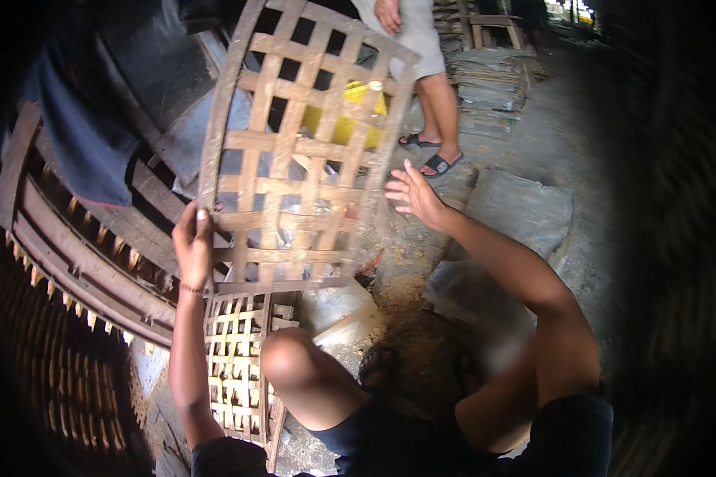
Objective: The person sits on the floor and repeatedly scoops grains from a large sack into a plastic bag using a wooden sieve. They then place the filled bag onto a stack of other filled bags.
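A rectangular woven bamboo rack (280, 161) with a wooden frame is held up, tilted, in front of me. My left hand (192, 244) grips its left frame edge near the lower corner, thumb on the near face. Off the rack's right edge, my right hand (416, 195) is spread with its fingers apart and nothing in it. Below, beside my bent knee, a second woven bamboo rack (234, 364) stands low at my left. Through the lattice of the held rack I see something yellow (349, 122), partly hidden.
Another person's legs (438, 113) in sandals stand beyond the rack, with one hand (388, 15) showing above. Stacked flat sheets (492, 89) lie behind. A plastic-covered bundle (516, 206) rests on the floor at right. Wooden framework (101, 238) with a dark cloth (89, 137) fills the left.
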`<state>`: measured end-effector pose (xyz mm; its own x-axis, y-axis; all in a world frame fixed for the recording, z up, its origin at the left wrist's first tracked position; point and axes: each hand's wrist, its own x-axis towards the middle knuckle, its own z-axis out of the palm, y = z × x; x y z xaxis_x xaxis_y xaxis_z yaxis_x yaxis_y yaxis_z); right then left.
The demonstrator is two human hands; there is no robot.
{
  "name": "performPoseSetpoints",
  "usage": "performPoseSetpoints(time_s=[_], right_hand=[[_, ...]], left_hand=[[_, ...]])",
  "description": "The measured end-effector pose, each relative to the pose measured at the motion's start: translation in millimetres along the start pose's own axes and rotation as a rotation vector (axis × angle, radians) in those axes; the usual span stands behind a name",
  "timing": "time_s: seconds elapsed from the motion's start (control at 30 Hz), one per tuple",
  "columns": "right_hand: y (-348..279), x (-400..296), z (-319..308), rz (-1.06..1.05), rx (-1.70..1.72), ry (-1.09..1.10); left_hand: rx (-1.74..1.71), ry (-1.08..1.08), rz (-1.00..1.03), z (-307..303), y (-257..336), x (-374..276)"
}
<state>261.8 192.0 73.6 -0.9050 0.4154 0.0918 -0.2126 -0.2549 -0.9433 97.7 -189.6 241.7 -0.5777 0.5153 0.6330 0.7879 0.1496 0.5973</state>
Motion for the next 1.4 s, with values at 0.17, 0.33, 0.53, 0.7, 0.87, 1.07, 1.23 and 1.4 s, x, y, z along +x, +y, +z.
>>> performPoseSetpoints(time_s=[0.17,0.33,0.53,0.7,0.87,1.07,1.23,1.4], right_hand=[[-26,-33,-30,-0.228,0.164,0.457],[-34,-76,-126,-0.244,0.078,0.968],[7,-134,-233,0.058,-0.199,1.348],[7,-180,-284,0.145,-0.225,1.374],[27,-215,-304,0.502,-0.590,1.308],[39,-231,-311,0.845,-1.087,1.167],[29,-223,-311,0.722,-1.515,1.279],[12,-213,-323,0.237,-2.207,1.032]], left_hand=[[-0.444,-0.200,-0.187,114,-10,29],[-0.731,-0.490,-0.507,270,-49,39],[-0.388,-0.567,-0.484,443,-91,-9],[-0.598,-0.643,-0.543,509,-77,-44],[-0.431,-0.931,-0.451,510,-56,-61],[-0.241,-1.039,-0.391,498,-50,-81],[-0.161,-1.064,-0.133,481,-62,-62],[-0.069,-0.938,0.400,407,-102,7]])
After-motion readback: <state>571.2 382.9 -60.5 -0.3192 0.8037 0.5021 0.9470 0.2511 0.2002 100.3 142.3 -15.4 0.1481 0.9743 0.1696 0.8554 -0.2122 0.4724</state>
